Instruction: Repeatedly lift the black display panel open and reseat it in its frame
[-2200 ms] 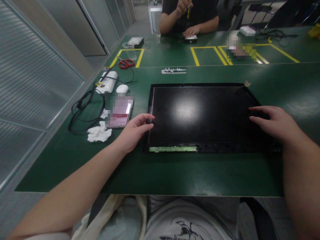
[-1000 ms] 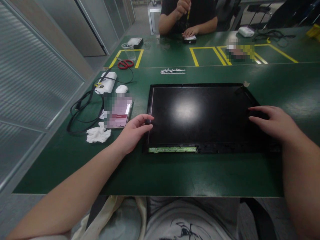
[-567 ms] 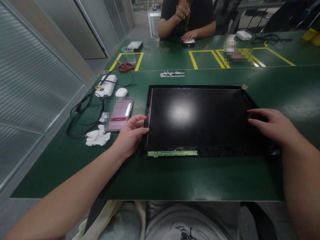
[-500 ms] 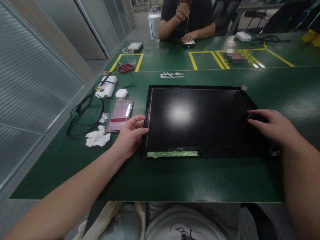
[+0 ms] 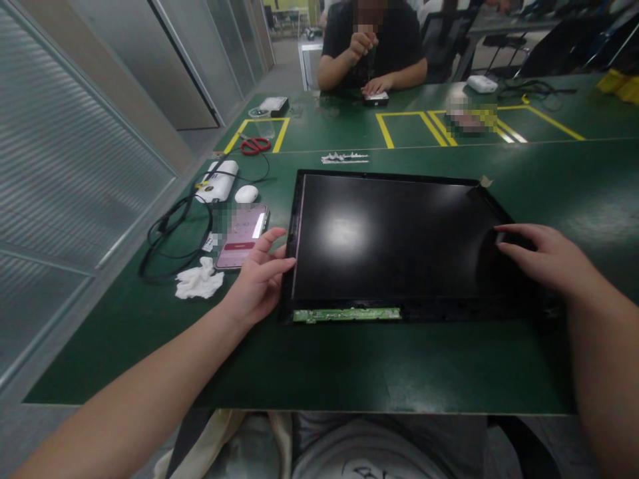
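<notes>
A black LCD screen panel [image 5: 399, 246] in a dark frame lies in front of me, with a narrow green circuit board [image 5: 347, 314] along its near left edge. My left hand [image 5: 259, 276] holds the panel's left edge, thumb over the frame and index finger lifted a little; the other fingers are partly hidden. At the right edge, my right hand [image 5: 542, 256] grips the panel between thumb and fingers, and the dark frame there hides the exact contact. A bit of tape [image 5: 485, 181] sticks up at the far right corner.
On the left are a phone [image 5: 243, 236], crumpled tissue [image 5: 200, 278], a white earbud case [image 5: 246, 193], a white power bank [image 5: 218, 181], black cables [image 5: 174, 229] and red scissors [image 5: 255, 146]. White strips [image 5: 344, 158] lie beyond the panel. A person [image 5: 372, 53] sits opposite.
My view has tilted up slightly, so the table's things appear a little lower. My left index finger stands slightly further off the frame. Both hands stay at the panel's sides.
</notes>
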Action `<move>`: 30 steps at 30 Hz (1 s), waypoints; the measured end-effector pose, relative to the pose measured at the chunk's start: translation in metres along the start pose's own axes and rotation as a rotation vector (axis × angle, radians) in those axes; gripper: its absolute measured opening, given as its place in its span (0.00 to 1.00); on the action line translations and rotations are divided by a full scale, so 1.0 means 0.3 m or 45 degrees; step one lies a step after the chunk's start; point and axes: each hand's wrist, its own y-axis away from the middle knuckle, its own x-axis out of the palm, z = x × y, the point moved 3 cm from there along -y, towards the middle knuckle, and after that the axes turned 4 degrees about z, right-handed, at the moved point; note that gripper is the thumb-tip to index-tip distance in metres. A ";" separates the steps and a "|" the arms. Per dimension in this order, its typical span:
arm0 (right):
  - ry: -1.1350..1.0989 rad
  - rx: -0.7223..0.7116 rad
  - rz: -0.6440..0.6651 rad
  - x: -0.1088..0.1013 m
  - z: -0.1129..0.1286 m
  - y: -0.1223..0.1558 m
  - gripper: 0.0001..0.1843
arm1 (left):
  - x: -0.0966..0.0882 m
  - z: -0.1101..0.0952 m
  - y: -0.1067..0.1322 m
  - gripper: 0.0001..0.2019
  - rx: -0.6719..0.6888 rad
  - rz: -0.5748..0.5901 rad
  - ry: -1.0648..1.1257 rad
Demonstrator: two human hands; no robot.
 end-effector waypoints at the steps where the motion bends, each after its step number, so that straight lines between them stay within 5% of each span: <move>1: -0.006 -0.004 -0.004 -0.001 0.003 0.001 0.31 | -0.002 0.001 0.001 0.31 -0.009 -0.007 -0.001; 18: -0.043 -0.052 0.012 -0.003 0.026 0.007 0.32 | -0.020 0.011 -0.003 0.42 -0.041 -0.054 -0.114; 30: -0.067 -0.136 -0.058 0.004 0.023 0.005 0.28 | -0.012 0.003 -0.006 0.35 -0.045 -0.136 -0.086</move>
